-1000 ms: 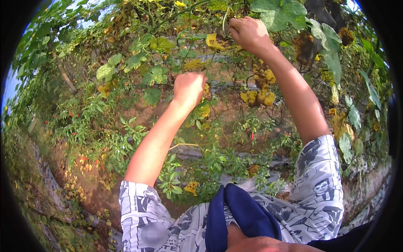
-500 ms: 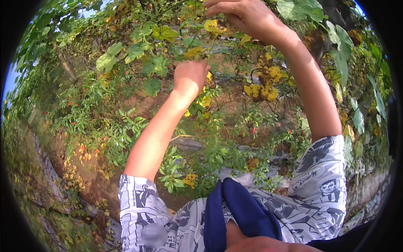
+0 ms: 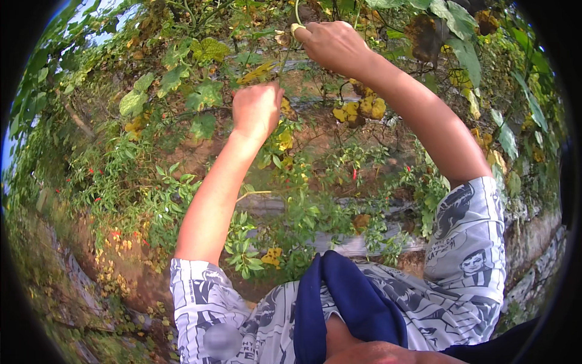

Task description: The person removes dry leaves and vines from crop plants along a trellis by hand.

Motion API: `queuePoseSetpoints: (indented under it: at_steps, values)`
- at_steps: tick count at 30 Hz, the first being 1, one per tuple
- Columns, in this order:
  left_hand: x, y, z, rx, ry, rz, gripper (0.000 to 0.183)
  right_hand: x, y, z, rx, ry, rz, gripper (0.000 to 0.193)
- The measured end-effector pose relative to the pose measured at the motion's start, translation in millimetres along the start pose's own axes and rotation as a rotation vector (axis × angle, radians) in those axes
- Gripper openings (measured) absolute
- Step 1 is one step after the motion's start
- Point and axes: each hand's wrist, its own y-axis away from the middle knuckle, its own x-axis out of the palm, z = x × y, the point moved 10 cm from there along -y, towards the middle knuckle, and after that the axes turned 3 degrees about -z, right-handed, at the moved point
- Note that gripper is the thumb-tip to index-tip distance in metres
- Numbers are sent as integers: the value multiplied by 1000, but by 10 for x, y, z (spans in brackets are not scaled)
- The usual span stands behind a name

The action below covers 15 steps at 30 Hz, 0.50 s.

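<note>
Stem [image 3: 284, 65]: just above L hand [image 3: 257, 109]; long axis approx. vert., top tilted slightly R. Vine [image 3: 297, 11]: approx. vert., lower visible end at R hand [image 3: 332, 46] fingertips. L hand: fist, forearm raised. R hand: higher, fingers curled, pointing L. Pinch, both hands: cannot tell.

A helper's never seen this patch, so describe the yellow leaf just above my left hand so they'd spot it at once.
From the patterned left sleeve, follow the bare forearm up to the left hand. Just above it is the yellow leaf: narrow and slanting, unlike the broad green leaf to its left.
</note>
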Motion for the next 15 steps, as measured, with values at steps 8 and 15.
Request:
queuePoseSetpoints:
  at_steps: [8, 15]
  values:
    - [120, -34, 138, -127, 77, 88, 23, -89, 95, 24, 102, -40, -156, 12]
    - [-14, -149, 134, -86, 105, 102, 24, 269, 150, -607, 429, -95, 61, 12]
